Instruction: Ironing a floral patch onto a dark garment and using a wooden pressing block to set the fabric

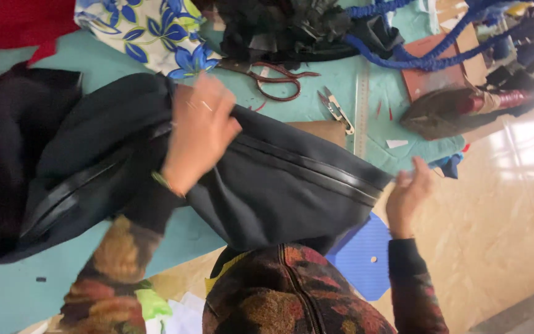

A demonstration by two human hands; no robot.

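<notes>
A large dark navy fabric piece (279,185) with a black trim strip (316,170) along it lies over the teal table cover (7,291). My left hand (199,136) rests on top of the fabric near its middle, fingers curled over a fold. At the fabric's right end my right hand (406,195) grips the edge where the trim stops. Both arms wear patterned dark sleeves.
Red-brown scissors (279,80), small thread snips (336,111) and a clear ruler (361,105) lie beyond the fabric. Floral cloth (149,31), black ruffled cloth (285,25), blue cord (415,59) and red cloth (13,25) lie further off. A blue plastic sheet (363,256) lies below the table edge.
</notes>
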